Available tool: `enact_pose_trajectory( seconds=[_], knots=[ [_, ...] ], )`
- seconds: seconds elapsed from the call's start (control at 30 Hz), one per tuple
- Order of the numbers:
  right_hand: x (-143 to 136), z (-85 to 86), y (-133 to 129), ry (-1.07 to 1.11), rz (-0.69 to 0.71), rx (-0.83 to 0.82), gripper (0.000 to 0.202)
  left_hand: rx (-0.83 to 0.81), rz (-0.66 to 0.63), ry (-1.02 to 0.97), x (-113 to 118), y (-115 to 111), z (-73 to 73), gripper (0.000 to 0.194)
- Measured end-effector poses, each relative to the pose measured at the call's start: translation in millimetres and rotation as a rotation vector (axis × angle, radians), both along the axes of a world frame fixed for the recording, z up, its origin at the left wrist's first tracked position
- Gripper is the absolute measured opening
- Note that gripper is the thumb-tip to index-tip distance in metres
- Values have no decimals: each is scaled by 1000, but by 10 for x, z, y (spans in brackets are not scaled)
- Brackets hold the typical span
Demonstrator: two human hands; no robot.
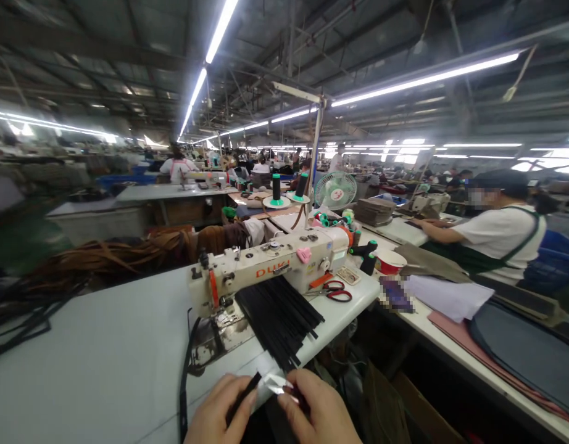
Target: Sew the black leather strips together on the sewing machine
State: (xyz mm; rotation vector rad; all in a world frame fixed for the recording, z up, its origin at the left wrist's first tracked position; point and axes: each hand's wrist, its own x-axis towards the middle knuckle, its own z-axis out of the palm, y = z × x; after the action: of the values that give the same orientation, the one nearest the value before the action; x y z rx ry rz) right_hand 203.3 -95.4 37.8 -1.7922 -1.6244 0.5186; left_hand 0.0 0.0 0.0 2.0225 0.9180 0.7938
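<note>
My left hand (222,410), low in the view, pinches a narrow black strap (244,398) between thumb and fingers. Close beside it, my right hand (320,408) is closed on a small shiny silvery-white piece (274,383); its exact kind is unclear. The piece meets or nearly meets the strap's end. Just beyond my hands, a bundle of black straps (279,314) lies fanned out under the arm of a white sewing machine (266,265). Another black strap (184,388) hangs over the table to the left of my left hand.
Red-handled scissors (337,291) lie right of the machine, near black thread spools (368,262). A white tabletop (94,357) extends left. A side table on the right carries fabric panels (529,357) and a white sheet (446,296). A co-worker (492,234) sits at another machine.
</note>
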Motion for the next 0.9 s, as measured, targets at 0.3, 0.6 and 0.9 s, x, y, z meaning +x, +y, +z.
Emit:
enact_pose_trajectory(
  seconds=[0.3, 0.6, 0.9],
  knots=[
    [1, 189, -5, 34, -13, 88, 28, 96, 112, -104, 143, 43, 436, 25],
    [35, 173, 30, -161, -9, 207, 33, 95, 113, -154, 203, 8, 537, 14],
    [17, 166, 106, -352, -1, 387, 37, 59, 80, -147, 210, -33, 545, 14]
  ],
)
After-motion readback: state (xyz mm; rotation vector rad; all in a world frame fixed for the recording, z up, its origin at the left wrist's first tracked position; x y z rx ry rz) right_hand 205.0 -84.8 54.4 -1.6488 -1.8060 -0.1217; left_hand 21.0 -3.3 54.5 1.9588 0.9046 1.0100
